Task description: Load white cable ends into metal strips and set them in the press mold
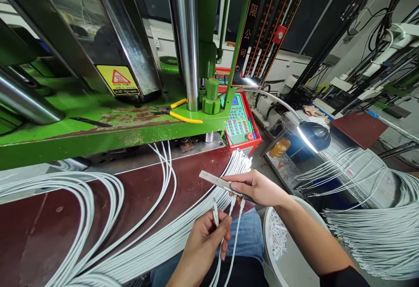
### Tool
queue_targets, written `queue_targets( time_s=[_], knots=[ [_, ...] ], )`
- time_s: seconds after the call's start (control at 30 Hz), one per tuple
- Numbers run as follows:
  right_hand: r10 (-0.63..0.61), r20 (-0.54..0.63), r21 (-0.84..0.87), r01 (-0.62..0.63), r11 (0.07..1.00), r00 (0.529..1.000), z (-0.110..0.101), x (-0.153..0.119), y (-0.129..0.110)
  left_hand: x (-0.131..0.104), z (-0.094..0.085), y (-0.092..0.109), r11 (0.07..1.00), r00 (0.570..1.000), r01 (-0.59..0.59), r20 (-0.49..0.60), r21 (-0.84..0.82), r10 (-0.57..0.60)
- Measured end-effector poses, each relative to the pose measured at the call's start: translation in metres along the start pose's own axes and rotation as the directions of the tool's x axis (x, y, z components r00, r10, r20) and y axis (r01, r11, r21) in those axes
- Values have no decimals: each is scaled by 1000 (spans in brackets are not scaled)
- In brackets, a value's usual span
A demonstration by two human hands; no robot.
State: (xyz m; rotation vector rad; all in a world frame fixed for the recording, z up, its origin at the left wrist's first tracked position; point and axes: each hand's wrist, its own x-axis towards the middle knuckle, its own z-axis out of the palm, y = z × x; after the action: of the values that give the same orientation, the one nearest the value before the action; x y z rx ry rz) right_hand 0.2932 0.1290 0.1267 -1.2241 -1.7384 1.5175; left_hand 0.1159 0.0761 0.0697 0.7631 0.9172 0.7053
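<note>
- Left hand [207, 240]: fingers closed on thin white cables [215, 213], just off the worktop's [32, 226] near edge, close to its right corner.
- Right hand [250, 186]: gripping a flat metal hand tool [211, 179] above the worktop's right end; cannot tell whether its fingers also pinch the cable tips below.
- Cable bundle [170, 234]: along the worktop's near edge, ends gathered at the right edge.
- Yellow-handled pliers [185, 117]: on the green press's [140, 134] front ledge.

Center: metal tool [211, 178] partly hidden by right hand [253, 186]; left hand [207, 234] covers part of held cables [215, 215]. Lower right: bucket [294, 266] cut off by bottom edge, white bits [277, 237] inside too small to identify. Upper left: green machine [65, 147] cut off.
</note>
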Motion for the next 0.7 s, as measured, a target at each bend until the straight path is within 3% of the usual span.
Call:
queue_targets(
  time_s=[0.27,0.53,0.7],
  knots=[
    [-10,-7,-28,10,1000,1000,3,1,5,2,2,-3,1000,999,14,-34,-8,-14],
    [3,2,-71,-2,997,1000,-8,-3,0,-3,-1,9,998,998,-30,-50,-54,28],
    [16,52,-72,-12,997,999,-8,-3,-1,-4,-4,9,999,997,-43,-57,23,44]
  ],
)
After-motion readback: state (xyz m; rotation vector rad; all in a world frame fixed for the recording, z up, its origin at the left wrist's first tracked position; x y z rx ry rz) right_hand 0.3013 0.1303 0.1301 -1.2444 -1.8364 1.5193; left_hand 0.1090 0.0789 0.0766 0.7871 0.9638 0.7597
